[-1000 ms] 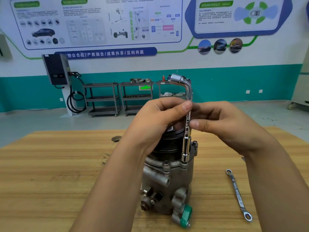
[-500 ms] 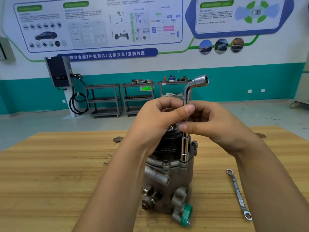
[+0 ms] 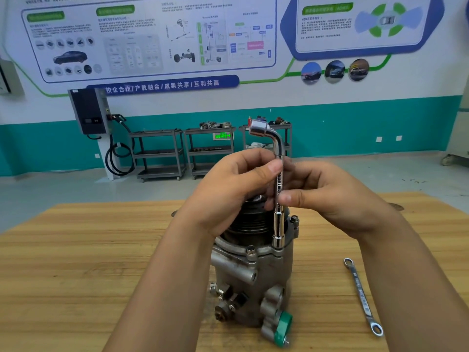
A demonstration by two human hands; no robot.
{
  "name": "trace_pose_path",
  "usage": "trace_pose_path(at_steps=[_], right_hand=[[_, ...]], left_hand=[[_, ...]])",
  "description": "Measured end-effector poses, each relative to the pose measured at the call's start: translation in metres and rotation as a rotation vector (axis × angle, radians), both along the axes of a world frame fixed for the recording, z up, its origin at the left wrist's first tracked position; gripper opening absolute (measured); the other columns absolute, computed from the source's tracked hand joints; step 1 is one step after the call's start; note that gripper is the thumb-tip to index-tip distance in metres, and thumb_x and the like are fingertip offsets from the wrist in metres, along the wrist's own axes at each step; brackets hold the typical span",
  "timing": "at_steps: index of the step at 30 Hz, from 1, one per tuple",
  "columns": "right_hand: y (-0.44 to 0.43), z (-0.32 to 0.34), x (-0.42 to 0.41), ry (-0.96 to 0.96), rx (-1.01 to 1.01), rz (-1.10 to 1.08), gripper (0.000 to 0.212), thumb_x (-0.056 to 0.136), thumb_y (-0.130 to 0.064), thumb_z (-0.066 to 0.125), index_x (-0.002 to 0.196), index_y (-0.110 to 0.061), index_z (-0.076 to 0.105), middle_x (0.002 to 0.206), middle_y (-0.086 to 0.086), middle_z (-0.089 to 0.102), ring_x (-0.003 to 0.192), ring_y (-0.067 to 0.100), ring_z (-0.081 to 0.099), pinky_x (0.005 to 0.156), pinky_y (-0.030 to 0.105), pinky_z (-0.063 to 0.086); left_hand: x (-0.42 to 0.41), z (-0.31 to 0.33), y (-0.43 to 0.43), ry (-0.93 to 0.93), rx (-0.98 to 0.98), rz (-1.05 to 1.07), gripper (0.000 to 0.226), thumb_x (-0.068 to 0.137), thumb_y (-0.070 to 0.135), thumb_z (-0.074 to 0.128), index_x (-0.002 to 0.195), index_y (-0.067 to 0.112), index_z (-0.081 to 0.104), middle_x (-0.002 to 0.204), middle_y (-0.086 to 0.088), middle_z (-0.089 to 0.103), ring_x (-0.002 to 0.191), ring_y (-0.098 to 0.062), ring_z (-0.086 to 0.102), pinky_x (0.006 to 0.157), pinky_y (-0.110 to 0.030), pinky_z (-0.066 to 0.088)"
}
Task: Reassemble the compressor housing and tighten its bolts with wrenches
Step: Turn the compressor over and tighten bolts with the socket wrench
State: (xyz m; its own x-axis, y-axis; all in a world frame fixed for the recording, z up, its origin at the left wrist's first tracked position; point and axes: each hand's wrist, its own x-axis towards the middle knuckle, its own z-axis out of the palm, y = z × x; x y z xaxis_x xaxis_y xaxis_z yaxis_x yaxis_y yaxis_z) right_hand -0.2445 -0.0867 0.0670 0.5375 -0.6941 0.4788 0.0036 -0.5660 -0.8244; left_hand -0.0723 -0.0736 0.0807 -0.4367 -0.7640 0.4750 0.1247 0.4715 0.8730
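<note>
Head view looks down over a wooden table (image 3: 76, 262) where a metal compressor (image 3: 253, 273) stands upright near the middle, its dark ribbed pulley end on top and a green cap (image 3: 283, 327) on a fitting at its lower front. An L-shaped socket wrench (image 3: 278, 199) stands straight up on the right side of the housing rim, its lower socket seated down over a bolt there, its bent upper end pointing up and to the left. Another bolt (image 3: 250, 249) shows bare on the rim just left of that socket, and one more (image 3: 294, 219) sits on the far right edge.

Both hands are on the upright shaft. The left hand (image 3: 228, 189) comes in from the left and pinches the shaft high up, the thumb tip pressed against the metal just below the bend. The right hand (image 3: 327, 194) comes in from the right and pinches the shaft a little lower, its thumb tip touching the chrome at mid-height. Both grips are narrow, closed with fingertips on the tool rather than wrapped round it.

Well to the right of the compressor, a flat ring spanner (image 3: 361, 295) lies loose on the table, untouched, running from far to near.
</note>
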Motion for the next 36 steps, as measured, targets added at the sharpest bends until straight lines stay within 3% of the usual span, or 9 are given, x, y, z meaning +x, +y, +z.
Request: trace_pose_path(at_steps=[5, 8, 11, 17, 20, 23, 28, 32, 36], right_hand=[[-0.001, -0.002, 0.000, 0.014, -0.002, -0.046, 0.026, 0.066, -0.021, 0.074, 0.091, -0.015, 0.070, 0.083, 0.009, 0.072, 0.084, 0.018, 0.069, 0.076, 0.029, 0.054], [-0.002, -0.002, 0.002, 0.041, -0.027, -0.090, 0.039, 0.061, -0.028, 0.078, 0.095, -0.011, 0.067, 0.095, 0.022, 0.065, 0.091, 0.027, 0.066, 0.082, 0.037, 0.054], [-0.002, -0.003, 0.003, 0.047, -0.026, -0.098, 0.046, 0.063, -0.025, 0.078, 0.102, -0.005, 0.065, 0.107, 0.018, 0.065, 0.100, 0.024, 0.065, 0.084, 0.035, 0.055], [0.003, 0.000, 0.009, 0.005, -0.052, -0.020, 0.037, 0.068, -0.016, 0.073, 0.095, -0.042, 0.070, 0.098, -0.013, 0.071, 0.097, 0.006, 0.066, 0.076, 0.016, 0.050], [0.003, 0.001, 0.011, 0.014, -0.058, -0.034, 0.035, 0.069, -0.018, 0.073, 0.095, -0.041, 0.069, 0.099, -0.012, 0.071, 0.097, 0.006, 0.066, 0.076, 0.016, 0.050], [0.004, -0.001, 0.007, 0.026, -0.001, -0.004, 0.028, 0.073, -0.018, 0.069, 0.097, -0.034, 0.071, 0.099, -0.007, 0.071, 0.096, 0.007, 0.066, 0.078, 0.018, 0.050], [0.005, -0.004, 0.000, 0.023, 0.067, 0.061, 0.025, 0.084, -0.014, 0.058, 0.103, -0.026, 0.068, 0.092, 0.003, 0.072, 0.096, 0.014, 0.066, 0.082, 0.022, 0.049], [0.003, -0.005, 0.001, 0.003, 0.065, 0.060, 0.028, 0.084, -0.011, 0.056, 0.099, -0.031, 0.070, 0.088, 0.000, 0.073, 0.092, 0.010, 0.067, 0.080, 0.018, 0.049], [-0.001, -0.006, 0.002, -0.041, 0.080, 0.049, 0.031, 0.077, -0.007, 0.062, 0.094, -0.031, 0.073, 0.085, -0.002, 0.072, 0.085, 0.010, 0.068, 0.076, 0.018, 0.050]], left_hand=[[-0.002, 0.000, 0.000, 0.039, 0.004, 0.054, 0.011, 0.072, 0.022, 0.072, 0.072, 0.017, 0.062, 0.090, -0.018, 0.062, 0.080, -0.028, 0.061, 0.067, -0.030, 0.056], [-0.001, -0.002, -0.003, 0.043, -0.015, 0.044, 0.012, 0.063, 0.021, 0.076, 0.064, 0.022, 0.064, 0.084, -0.003, 0.070, 0.084, -0.016, 0.069, 0.070, -0.026, 0.056], [-0.002, -0.003, -0.004, 0.055, -0.044, 0.031, 0.017, 0.058, 0.020, 0.077, 0.064, 0.018, 0.061, 0.083, 0.002, 0.072, 0.085, -0.012, 0.070, 0.069, -0.020, 0.053], [-0.006, -0.003, -0.002, 0.006, -0.083, 0.109, 0.022, 0.059, 0.019, 0.076, 0.076, 0.015, 0.063, 0.075, 0.004, 0.069, 0.076, -0.012, 0.068, 0.068, -0.024, 0.055], [-0.007, -0.002, 0.000, 0.010, -0.075, 0.111, 0.018, 0.060, 0.019, 0.074, 0.071, 0.010, 0.063, 0.076, 0.004, 0.069, 0.076, -0.012, 0.067, 0.071, -0.026, 0.056], [-0.008, -0.001, 0.001, -0.022, -0.093, 0.134, 0.006, 0.060, 0.021, 0.071, 0.061, 0.019, 0.066, 0.091, 0.007, 0.068, 0.085, -0.009, 0.065, 0.077, -0.024, 0.053], [-0.003, 0.000, 0.000, 0.001, -0.023, 0.054, 0.010, 0.069, 0.018, 0.065, 0.072, 0.011, 0.072, 0.097, 0.006, 0.065, 0.053, -0.013, 0.053, 0.050, -0.023, 0.045], [0.000, -0.001, -0.003, 0.001, -0.022, 0.010, 0.013, 0.081, 0.013, 0.064, 0.076, 0.016, 0.075, 0.099, 0.009, 0.066, 0.064, -0.022, 0.053, 0.054, -0.023, 0.048], [0.000, -0.001, -0.003, -0.015, -0.041, -0.018, 0.021, 0.082, 0.011, 0.057, 0.081, 0.018, 0.076, 0.100, 0.009, 0.067, 0.067, -0.010, 0.058, 0.057, -0.021, 0.049]])
